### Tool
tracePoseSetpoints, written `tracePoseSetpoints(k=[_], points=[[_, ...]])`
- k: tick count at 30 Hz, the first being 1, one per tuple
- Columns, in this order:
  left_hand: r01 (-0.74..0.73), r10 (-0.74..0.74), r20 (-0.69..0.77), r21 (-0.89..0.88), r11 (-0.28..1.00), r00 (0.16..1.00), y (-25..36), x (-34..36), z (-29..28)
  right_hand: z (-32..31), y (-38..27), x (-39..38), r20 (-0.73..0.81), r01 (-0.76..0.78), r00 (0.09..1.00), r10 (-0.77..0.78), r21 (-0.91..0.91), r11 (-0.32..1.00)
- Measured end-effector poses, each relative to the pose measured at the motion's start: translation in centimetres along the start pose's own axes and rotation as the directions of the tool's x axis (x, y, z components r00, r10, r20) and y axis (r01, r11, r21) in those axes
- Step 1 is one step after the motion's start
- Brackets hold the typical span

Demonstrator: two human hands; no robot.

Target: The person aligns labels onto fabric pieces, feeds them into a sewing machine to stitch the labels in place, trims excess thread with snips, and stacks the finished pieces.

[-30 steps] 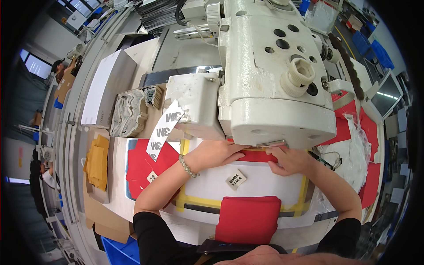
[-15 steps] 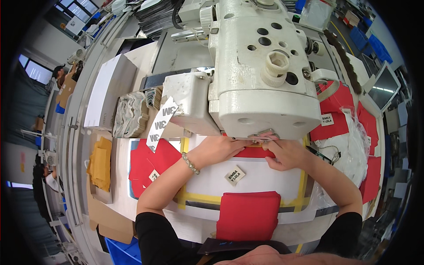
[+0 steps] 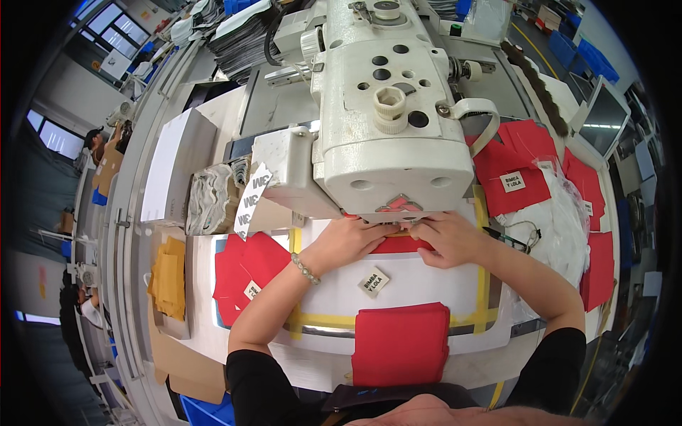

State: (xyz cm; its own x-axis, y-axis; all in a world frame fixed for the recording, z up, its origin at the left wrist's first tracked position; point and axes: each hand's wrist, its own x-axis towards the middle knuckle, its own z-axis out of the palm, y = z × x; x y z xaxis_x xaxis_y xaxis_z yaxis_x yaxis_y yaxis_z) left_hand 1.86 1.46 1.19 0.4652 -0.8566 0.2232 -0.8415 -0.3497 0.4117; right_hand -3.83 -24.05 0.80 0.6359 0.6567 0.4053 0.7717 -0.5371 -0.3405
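Both hands position a red cloth piece under the sewing machine's head.
The red cloth piece (image 3: 400,246) lies at the near side of the sewing machine (image 3: 398,160), on a white sheet (image 3: 330,287) edged with yellow tape, partly hidden by the head. The left hand (image 3: 349,240) reaches in with bent fingers at its left end; the right hand (image 3: 449,238) is half curled at its right end, thumb nearer. Fingertips are tucked in close, so I cannot tell whether either grips or only presses. The step in hand looks like lining up the cloth; the next move seems to call for steady, even pressure and fingertips clear of the needle area. A loose label (image 3: 374,281) sits nearer, beyond a red cloth stack (image 3: 401,344) at the near edge.
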Motion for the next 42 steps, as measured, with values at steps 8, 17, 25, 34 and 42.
tracePoseSetpoints(k=[8,17,25,34,42], points=[[-0.014,0.016,-0.063,0.032,0.999,0.998,-0.5,0.2,0.4,-0.3,1.0,-0.6,-0.194,0.142,0.969,-0.154,-0.072,0.987],[0.35,-0.347,0.058,-0.059,0.935,0.936,-0.9,0.8,-0.5,-0.4,3.0,-0.1,-0.283,0.108,0.951,-0.126,-0.08,0.991],[0.255,-0.252,0.039,-0.09,0.963,0.967,-2.6,0.0,1.0,-0.3,1.9,0.8,-0.24,0.084,0.964,-0.115,-0.132,0.988],[0.232,-0.233,-0.05,-0.024,0.973,0.971,-1.7,-1.4,0.9,-0.3,1.9,-0.7,-0.14,0.034,0.988,-0.067,-0.225,0.974],[0.17,-0.169,-0.037,0.026,0.985,0.985,1.7,-2.3,-1.2,-4.5,-0.3,-1.4,0.146,-0.061,0.984,0.098,-0.242,0.968]])
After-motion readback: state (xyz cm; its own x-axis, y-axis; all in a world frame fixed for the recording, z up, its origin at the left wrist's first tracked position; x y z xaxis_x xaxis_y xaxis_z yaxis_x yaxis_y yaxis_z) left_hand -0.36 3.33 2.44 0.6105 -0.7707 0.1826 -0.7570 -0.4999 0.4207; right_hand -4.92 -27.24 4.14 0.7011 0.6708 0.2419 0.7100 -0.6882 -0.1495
